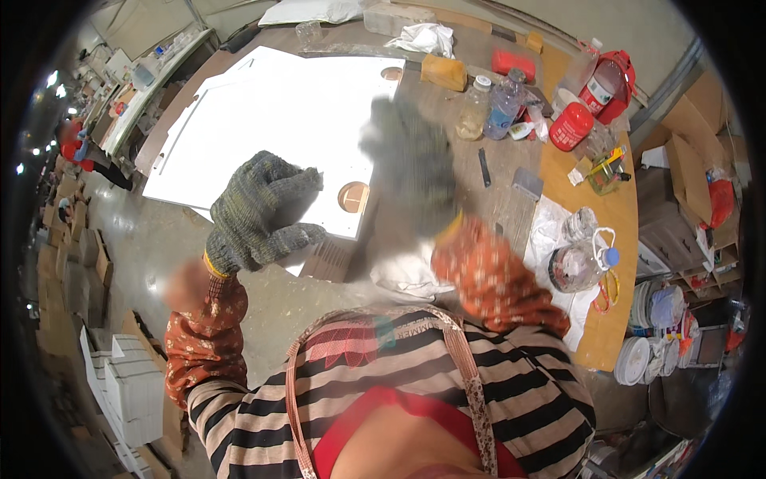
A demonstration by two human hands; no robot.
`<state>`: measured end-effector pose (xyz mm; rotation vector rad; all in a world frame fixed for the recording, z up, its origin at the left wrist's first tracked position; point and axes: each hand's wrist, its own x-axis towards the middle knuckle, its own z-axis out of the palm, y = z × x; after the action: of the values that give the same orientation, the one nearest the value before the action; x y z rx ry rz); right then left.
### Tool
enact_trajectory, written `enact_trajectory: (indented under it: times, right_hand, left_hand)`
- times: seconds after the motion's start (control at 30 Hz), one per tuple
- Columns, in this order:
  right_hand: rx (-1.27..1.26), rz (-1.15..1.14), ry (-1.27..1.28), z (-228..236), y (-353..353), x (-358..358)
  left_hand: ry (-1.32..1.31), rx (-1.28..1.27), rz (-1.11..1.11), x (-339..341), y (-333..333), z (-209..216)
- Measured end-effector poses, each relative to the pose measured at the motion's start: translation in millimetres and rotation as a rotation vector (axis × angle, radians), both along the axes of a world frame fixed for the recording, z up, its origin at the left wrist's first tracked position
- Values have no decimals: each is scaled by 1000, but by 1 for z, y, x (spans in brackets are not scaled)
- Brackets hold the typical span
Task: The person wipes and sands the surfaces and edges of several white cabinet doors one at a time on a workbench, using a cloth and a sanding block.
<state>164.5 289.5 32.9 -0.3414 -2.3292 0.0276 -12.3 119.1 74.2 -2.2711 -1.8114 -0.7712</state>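
Note:
My left hand (251, 209), in a grey knitted glove, is over the near left part of a stack of white panels (279, 120). Its thumb and fingers are apart, with nothing visible between them. The stack lies on the table; its near end shows several layers. A round hole (353, 197) sits in the top panel near its right edge, and a second round hole (391, 73) shows at the far right corner. My right hand (411, 164), gloved alike, is smeared by motion beside the stack's right edge. Its fingers cannot be made out.
Plastic bottles (504, 104), a red jar (571, 126) and a yellow block (444, 73) stand toward the back right. A dark flat strip (484, 168) and a grey block (527, 183) lie nearer. At right is a clear jug (578, 266). Cartons (132, 383) stand on the floor at left.

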Motion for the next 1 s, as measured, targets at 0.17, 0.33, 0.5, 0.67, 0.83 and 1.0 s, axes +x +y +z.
enact_trajectory:
  times: [0.17, 0.33, 0.5, 0.67, 0.83, 1.0]
  right_hand:
    - [126, 65, 170, -23, -26, 19]
    - [128, 31, 97, -1, 23, -5]
    - [-180, -18, 290, -60, -12, 14]
    - [-749, 442, 525, -50, -11, 10]
    - [-94, 91, 85, -20, -13, 10]
    - [-95, 146, -112, 7, -17, 40]
  left_hand:
    - [1, -23, -6, -1, 1, -3]
    - [3, -8, -28, -2, 2, -4]
    - [4, 58, -3, 1, 1, -7]
    - [9, 67, -33, 1, 1, -8]
    - [-32, 34, -91, 1, 1, 1]
    - [-81, 37, -31, 3, 4, -3]
